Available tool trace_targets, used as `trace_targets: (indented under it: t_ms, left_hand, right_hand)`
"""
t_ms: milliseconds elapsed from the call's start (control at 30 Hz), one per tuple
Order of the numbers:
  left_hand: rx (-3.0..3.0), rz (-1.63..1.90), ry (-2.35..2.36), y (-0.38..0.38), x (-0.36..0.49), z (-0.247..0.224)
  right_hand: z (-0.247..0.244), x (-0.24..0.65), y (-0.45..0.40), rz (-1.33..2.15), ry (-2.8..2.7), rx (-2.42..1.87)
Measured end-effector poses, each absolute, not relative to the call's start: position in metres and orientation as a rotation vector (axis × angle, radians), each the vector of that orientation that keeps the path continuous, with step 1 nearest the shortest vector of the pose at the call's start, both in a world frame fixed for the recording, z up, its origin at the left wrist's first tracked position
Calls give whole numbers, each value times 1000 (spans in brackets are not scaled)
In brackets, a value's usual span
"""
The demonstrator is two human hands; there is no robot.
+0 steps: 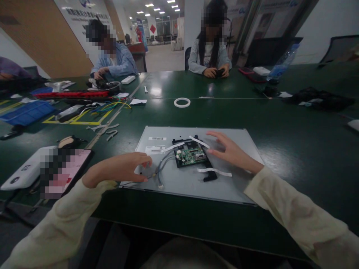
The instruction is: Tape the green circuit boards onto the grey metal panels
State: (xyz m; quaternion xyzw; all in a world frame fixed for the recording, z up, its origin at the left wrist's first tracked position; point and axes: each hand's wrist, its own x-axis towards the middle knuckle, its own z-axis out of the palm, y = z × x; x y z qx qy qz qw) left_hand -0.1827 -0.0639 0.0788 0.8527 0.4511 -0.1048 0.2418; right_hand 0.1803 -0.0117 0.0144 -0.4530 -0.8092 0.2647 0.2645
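A flat grey metal panel point(232, 149) lies on the green table in front of me. On its middle sits a green circuit board point(189, 155) in a black bracket point(210, 175). White tape strips point(214, 172) lie on and around the bracket. Grey cables point(160, 168) run from the board toward the panel's left side. Over that left side my left hand point(126, 168) hovers with fingers apart, close to the cables and holding nothing. My right hand point(230, 149) is open beside the board's right edge, near a tape strip, with nothing in its fingers.
A white tape roll point(182, 102) lies beyond the panel. At left are a phone point(66, 173), a white power bank point(26, 168), a blue tray point(28, 112) and loose wires point(112, 106). Two people sit across the table; a plastic bottle point(283, 63) stands tilted at far right.
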Motion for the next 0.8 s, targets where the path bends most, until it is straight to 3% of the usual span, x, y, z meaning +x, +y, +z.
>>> trace_targets:
  t_ms: [233,800]
  left_hand:
    - [2321,-180,1244,-73,-175,72]
    - [2381,-431,1619,-118,-207,52]
  right_hand:
    - [17,164,2,898,-2484,-943]
    - [13,175,-2,697,-2358,-1072]
